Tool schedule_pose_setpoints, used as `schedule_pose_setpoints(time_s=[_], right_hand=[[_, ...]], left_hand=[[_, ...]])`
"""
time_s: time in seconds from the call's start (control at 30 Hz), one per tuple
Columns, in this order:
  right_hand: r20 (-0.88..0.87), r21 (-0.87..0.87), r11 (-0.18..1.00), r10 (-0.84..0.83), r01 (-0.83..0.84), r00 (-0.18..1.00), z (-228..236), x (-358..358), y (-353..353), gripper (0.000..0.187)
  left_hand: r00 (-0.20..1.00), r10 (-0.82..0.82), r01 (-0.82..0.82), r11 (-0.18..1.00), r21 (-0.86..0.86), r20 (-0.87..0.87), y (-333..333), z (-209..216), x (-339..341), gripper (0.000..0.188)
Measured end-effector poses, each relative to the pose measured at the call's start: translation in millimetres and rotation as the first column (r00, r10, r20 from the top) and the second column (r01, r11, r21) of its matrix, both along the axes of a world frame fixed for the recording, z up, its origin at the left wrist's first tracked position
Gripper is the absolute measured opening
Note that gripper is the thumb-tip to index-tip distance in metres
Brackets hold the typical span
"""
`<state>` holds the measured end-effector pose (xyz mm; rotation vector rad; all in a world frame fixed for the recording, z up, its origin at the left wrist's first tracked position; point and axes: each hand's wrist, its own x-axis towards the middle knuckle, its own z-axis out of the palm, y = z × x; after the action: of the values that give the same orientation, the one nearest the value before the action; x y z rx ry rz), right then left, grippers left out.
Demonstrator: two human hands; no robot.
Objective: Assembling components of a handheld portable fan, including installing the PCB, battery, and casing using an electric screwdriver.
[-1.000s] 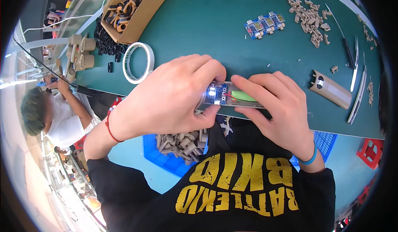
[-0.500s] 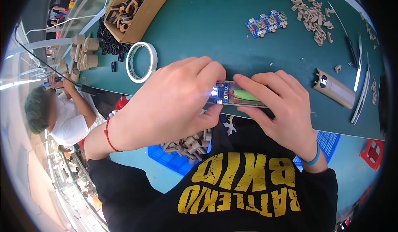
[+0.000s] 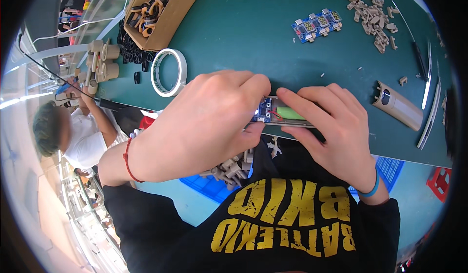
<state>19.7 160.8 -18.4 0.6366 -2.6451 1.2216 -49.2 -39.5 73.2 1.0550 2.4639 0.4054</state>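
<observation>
As right hand (image 3: pixel 336 124) grips casing (image 3: pixel 274 120), table edge (image 3: pixel 414 161) near, open tabletop (image 3: pixel 234 34) beyond.

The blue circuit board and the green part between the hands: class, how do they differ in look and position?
Look: the circuit board is blue with small components; the green part looks plain and smooth.
Position: the circuit board is nearer the left hand, the green part nearer the right hand.
Shared: both sit in one casing.
</observation>
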Motion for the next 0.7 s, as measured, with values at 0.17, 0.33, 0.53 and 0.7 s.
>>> schedule_pose_setpoints(time_s=[0.17,0.33,0.53,0.7], right_hand=[[0.013,-0.017,1.000,-0.004,0.005,1.000,-0.6,-1.0,0.3,0.052],[0.032,-0.026,1.000,-0.009,0.010,0.999,-0.6,-0.8,2.7,0.051],[0.036,-0.022,1.000,-0.006,0.007,0.999,0.7,-0.5,3.9,0.051],[0.025,-0.018,1.000,-0.009,0.010,1.000,2.8,1.9,2.7,0.051]], left_hand=[[1.000,0.009,-0.009,1.000,0.002,-0.003,2.4,0.5,0.2,0.036],[0.999,0.040,-0.040,0.999,-0.010,0.036,5.6,1.5,0.1,0.035],[0.997,0.071,-0.072,0.996,-0.051,-0.025,6.4,2.0,6.8,0.034],[0.990,0.128,-0.129,0.991,-0.022,-0.064,0.8,-3.6,8.4,0.033]])
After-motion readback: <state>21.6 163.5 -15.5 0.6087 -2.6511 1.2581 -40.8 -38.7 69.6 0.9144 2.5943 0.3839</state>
